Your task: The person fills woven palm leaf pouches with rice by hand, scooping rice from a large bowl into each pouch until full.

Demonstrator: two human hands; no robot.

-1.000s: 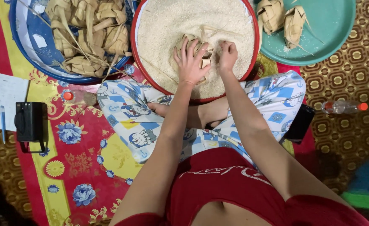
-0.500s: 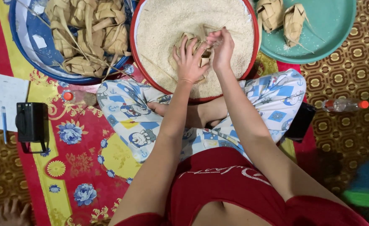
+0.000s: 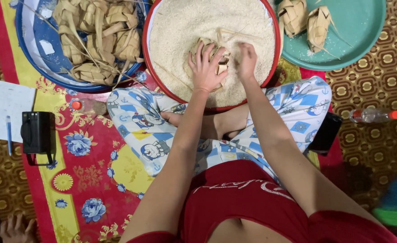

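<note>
Nearest the camera, the person sits cross-legged on a red and yellow flowered mat (image 3: 86,180), both forearms reaching forward over patterned trousers. At the mat's left edge lie a black box-shaped device (image 3: 38,133) and a white paper sheet (image 3: 9,108) with a blue pen (image 3: 9,129); a small bottle with an orange cap (image 3: 76,105) sits just beyond them. Off the mat's right edge a black phone (image 3: 326,132) rests by the knee, and a clear plastic bottle with a red cap (image 3: 373,115) lies on its side on the brown patterned floor (any label is too small to read). Another person's hand (image 3: 16,228) shows at the bottom left corner.

Further on, the red-rimmed basin of rice (image 3: 270,67) sits against the legs. The left hand (image 3: 206,67) cups a woven palm-leaf pouch (image 3: 221,60) at the basin's near side, fingers wrapped round it. The right hand (image 3: 247,58) is bunched just beside the pouch's opening, seemingly pinching grains; its exact hold I cannot tell.

The pouch looks light, springy and easily crushed, best cradled around its body. The loose rice would spill readily.

Farthest, a blue basin (image 3: 27,58) at the left holds empty woven pouches (image 3: 99,40); a teal tray (image 3: 365,40) at the right holds two filled pouches (image 3: 306,22).
</note>
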